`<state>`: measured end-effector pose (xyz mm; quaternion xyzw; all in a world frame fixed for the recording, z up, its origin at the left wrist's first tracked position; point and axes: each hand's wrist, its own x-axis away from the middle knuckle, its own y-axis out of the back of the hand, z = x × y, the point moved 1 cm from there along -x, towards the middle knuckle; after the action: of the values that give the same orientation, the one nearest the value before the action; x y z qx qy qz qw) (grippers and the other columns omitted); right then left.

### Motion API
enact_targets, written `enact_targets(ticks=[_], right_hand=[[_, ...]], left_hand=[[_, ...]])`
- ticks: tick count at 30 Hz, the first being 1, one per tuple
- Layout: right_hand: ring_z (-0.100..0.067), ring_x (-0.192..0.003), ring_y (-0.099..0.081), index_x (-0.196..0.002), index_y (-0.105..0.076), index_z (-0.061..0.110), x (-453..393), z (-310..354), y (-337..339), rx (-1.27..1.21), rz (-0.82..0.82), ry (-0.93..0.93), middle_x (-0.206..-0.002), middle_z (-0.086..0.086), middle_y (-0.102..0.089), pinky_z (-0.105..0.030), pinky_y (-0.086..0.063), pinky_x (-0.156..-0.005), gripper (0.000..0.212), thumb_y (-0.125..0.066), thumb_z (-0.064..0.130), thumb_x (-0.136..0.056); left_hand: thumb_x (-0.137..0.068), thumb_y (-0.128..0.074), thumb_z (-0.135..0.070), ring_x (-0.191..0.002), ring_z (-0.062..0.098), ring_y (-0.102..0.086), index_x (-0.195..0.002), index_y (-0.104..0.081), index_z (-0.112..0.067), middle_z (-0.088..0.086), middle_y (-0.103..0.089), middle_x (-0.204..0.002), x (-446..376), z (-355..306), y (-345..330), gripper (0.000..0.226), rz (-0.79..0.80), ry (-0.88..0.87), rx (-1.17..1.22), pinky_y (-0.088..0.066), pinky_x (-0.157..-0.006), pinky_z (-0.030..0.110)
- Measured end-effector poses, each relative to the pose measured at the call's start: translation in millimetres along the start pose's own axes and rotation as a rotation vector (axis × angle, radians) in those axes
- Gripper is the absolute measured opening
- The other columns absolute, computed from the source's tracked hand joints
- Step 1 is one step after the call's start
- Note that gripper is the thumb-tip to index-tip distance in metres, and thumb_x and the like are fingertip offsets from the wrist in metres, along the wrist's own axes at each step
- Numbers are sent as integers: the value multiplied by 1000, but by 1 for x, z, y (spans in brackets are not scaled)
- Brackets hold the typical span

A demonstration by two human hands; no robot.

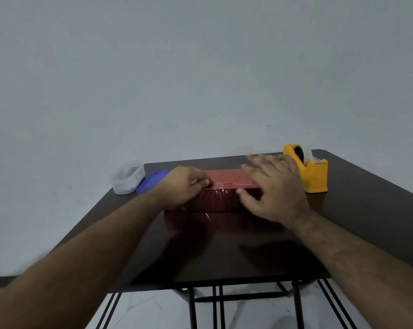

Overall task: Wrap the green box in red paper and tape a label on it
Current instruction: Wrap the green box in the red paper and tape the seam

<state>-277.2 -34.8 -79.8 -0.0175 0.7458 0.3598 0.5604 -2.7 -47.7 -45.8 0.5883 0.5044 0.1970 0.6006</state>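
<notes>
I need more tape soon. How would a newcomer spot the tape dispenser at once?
On the dark table, look to the far right corner, just beyond the right hand. The tape dispenser is the only yellow thing there, a chunky block carrying a clear tape roll.

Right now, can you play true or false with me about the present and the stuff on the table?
1. The box is covered in red paper. True.
2. The tape dispenser is blue. False: it is yellow, and it stands by the right hand.
3. The left hand is up in the air, away from the box. False: it rests on the box's left end, fingers curled at the taped seam.
4. The right hand's fingers are spread out over the box. True, though they look blurred.
5. A white container sits at the table's far left corner with a blue lid beside it. True.
</notes>
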Motion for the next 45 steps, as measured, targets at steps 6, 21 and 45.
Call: enact_targets(ticks=[6, 21, 45], right_hand=[[-16, -139, -52, -129, -74, 32, -35, 34, -30, 54, 464, 167, -131, 16, -71, -49, -33, -114, 69, -34, 77, -94], [-13, -114, -65, -99, -79, 30, -40, 43, -28, 310, 520, 39, -98, 12, -77, -48, -28, -112, 80, -32, 93, -83], [-35, -115, -64, -111, -76, 20, -40, -131, 30, 153, 355, -920, -118, -7, -73, -38, -53, -90, 34, -59, 47, -97]], left_hand=[[-103, -44, -41, -99, 14, -70, -117, -73, -27, -8, -78, -109, 10, 2, -12, 35, -59, 0, -31, -56, -88, 38], [-106, -44, -46, -133, 10, -61, -139, -68, -23, -9, -68, -141, 38, 8, -13, 47, -85, -30, -69, -50, -111, 35], [-98, -65, -23, -107, 15, -71, -117, -80, -21, -4, -79, -115, -86, -103, -23, 25, -49, -43, 53, -54, -99, 32]])
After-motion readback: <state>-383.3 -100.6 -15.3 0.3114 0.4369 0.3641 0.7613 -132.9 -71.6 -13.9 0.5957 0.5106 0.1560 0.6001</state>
